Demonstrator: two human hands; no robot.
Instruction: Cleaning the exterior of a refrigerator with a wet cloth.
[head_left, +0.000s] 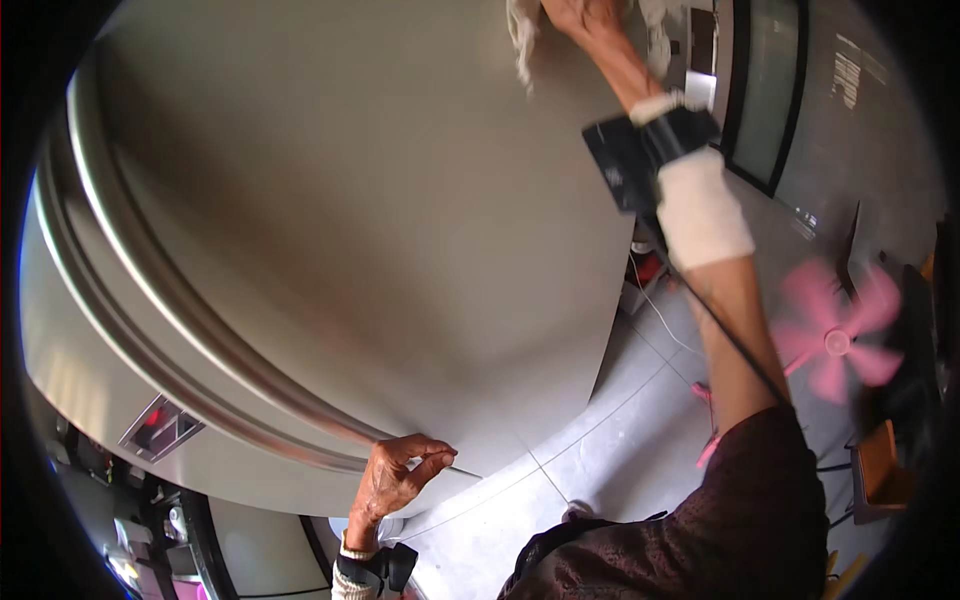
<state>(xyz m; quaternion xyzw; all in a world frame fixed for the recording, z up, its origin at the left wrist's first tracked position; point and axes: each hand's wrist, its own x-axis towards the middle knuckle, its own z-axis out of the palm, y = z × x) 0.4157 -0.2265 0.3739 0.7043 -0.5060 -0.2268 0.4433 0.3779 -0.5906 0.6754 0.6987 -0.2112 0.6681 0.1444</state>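
Observation:
A wide grey refrigerator door (420, 195) fills most of the view. At its upper right, my right hand (589, 16) holds a whitish cloth (521, 45) against the surface; the top of the picture cuts off the fingers. Two long metal door handles (161, 300) run side by side down the left. By their lower ends is my left hand (394, 476), its thumb and fingertips pinched together with nothing visible between them. Both wrists wear pale cuffs and black strapped devices, with a cable (727, 330) running along my right arm.
A pink fan (836, 341) stands on the right, its blades blurred, near an orange-brown chair (885, 472). Grey floor tiles (600, 442) lie below the door. A dispenser recess (161, 427) is set in the other door. A white cord (660, 311) trails on the floor.

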